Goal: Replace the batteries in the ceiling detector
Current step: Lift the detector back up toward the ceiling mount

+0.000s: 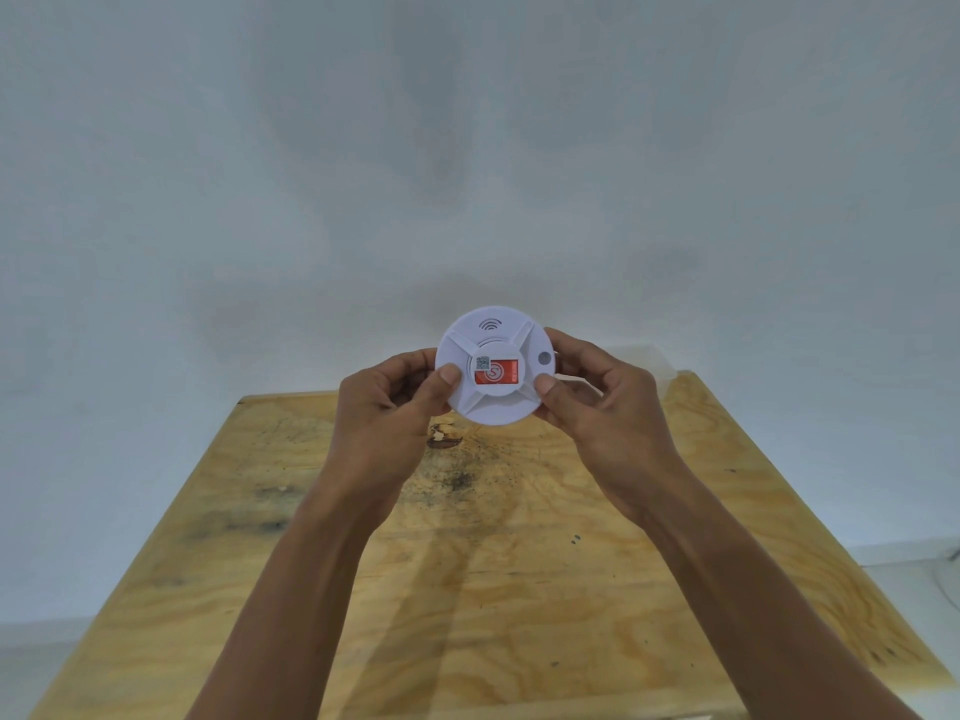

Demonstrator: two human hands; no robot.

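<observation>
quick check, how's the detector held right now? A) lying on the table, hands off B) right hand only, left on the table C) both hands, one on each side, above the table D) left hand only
C: the left hand and right hand each pinch an edge of the white detector, thumbs on its face, with the wooden table behind and below it.

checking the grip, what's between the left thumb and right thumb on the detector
In the head view, the detector's raised centre hub with its red label lies between the left hand's thumb and the right hand's thumb.
</observation>
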